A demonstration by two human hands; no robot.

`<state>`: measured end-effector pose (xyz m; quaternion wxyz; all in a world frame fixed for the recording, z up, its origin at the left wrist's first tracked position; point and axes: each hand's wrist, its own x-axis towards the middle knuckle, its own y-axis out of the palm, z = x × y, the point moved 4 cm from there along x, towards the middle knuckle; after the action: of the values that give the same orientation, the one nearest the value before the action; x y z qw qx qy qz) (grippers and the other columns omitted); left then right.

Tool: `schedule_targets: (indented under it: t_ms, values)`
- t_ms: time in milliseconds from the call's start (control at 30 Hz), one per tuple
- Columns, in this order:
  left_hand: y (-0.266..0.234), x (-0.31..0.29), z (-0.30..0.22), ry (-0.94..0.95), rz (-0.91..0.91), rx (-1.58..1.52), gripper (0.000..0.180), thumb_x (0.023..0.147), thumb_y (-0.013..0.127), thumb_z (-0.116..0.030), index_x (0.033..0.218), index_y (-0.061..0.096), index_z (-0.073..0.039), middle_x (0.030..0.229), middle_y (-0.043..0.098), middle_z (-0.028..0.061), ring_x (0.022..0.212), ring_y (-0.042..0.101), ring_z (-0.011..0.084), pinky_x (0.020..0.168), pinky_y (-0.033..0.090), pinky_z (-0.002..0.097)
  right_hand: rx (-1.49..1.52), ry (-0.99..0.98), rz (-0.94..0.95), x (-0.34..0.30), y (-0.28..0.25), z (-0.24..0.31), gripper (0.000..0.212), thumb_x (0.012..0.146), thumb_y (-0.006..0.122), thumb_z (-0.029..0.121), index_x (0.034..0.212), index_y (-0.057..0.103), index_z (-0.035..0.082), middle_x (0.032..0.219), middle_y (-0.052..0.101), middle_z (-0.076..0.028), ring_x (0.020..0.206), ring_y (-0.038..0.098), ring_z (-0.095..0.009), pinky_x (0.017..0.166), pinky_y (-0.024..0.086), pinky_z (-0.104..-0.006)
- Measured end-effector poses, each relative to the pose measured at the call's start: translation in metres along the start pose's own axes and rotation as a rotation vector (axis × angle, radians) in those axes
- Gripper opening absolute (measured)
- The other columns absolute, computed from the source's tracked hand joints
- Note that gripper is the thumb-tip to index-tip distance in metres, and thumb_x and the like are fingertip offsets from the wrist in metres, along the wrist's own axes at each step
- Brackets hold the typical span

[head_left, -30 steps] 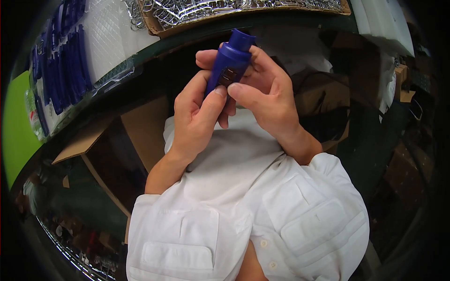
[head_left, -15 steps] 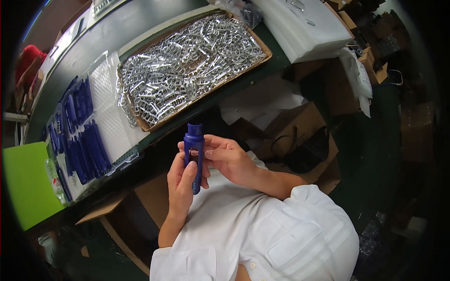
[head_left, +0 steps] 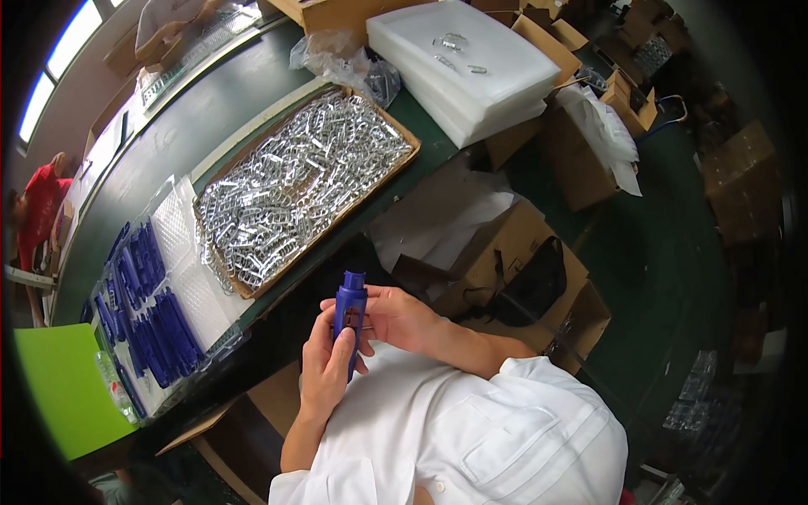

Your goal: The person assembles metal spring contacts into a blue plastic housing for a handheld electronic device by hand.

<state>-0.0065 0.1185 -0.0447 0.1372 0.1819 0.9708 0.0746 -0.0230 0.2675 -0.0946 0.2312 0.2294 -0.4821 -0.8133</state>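
Observation:
A dark blue, hollow plastic casing (head_left: 350, 305) stands nearly upright between my hands, with a narrower collar at its top and an oblong opening in its side. My left hand (head_left: 321, 366) is closed round its lower part, the thumb lying along the front. From the other side my right hand (head_left: 406, 323) grips it, fingers behind the casing and thumb close to the opening. Whether a small part is pinched in those fingertips I cannot make out. Beyond the hands, shiny metal clip-like pieces (head_left: 303, 172) fill a shallow cardboard tray (head_left: 414, 152).
Several blue plastic parts (head_left: 164, 337) lie at the left beside a clear bottle (head_left: 115, 385) and a green board (head_left: 63, 387). White foam sheets (head_left: 463, 63) are stacked at the far right. An open carton (head_left: 480, 282) holds a black bag (head_left: 534, 286). A person in red (head_left: 38, 210) is far left.
The view has swung, so the table and tray appear lower and farther left. Both hands keep hold of the blue casing, and the right thumb has shifted slightly against it.

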Motion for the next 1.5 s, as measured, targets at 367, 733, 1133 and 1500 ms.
schedule_targets:
  t_ms: [367, 733, 1133, 1500]
  values:
    - [-0.036, -0.003, 0.003, 0.134, -0.114, -0.194, 0.04, 0.112, 0.042, -0.03, 0.138, 0.044, 0.0, 0.094, 0.063, 0.0137, 0.057, 0.062, 0.0162, 0.053, 0.053, 0.0261, -0.881, -1.29, -0.812, 0.005, -0.019, 0.212, 0.021, 0.108, 0.063, 0.018, 0.122, 0.069, 0.003, 0.103, 0.071, -0.005, 0.081, 0.065, -0.008, 0.074, 0.055, -0.0225]
    - [-0.068, -0.004, 0.034, -0.018, -0.175, -0.293, 0.055, 0.113, 0.05, -0.029, 0.157, 0.044, 0.003, 0.102, 0.066, 0.012, 0.067, 0.065, 0.014, 0.06, 0.055, 0.0267, -1.956, -1.047, -0.889, 0.066, 0.006, 0.266, 0.022, 0.096, 0.069, 0.008, 0.116, 0.077, 0.004, 0.107, 0.078, -0.013, 0.094, 0.075, -0.03, 0.087, 0.058, -0.0369]
    - [-0.078, -0.003, 0.011, 0.177, -0.344, 0.329, 0.082, 0.086, 0.079, 0.0, 0.16, 0.043, -0.001, 0.111, 0.067, 0.0117, 0.092, 0.064, 0.0181, 0.081, 0.055, 0.0303, -2.504, -0.483, -0.525, 0.145, -0.034, 0.205, 0.028, 0.093, 0.071, 0.016, 0.12, 0.078, 0.014, 0.105, 0.075, -0.006, 0.105, 0.069, -0.029, 0.095, 0.054, -0.0403]
    - [-0.087, -0.005, 0.02, -0.015, -0.088, -0.415, 0.056, 0.11, 0.047, -0.032, 0.154, 0.041, 0.003, 0.122, 0.068, 0.0208, 0.079, 0.071, 0.0169, 0.062, 0.06, 0.0269, -1.47, -0.704, -0.676, 0.12, -0.001, 0.188, 0.024, 0.094, 0.075, 0.007, 0.118, 0.075, 0.003, 0.098, 0.072, -0.007, 0.083, 0.07, -0.013, 0.077, 0.057, -0.0279]
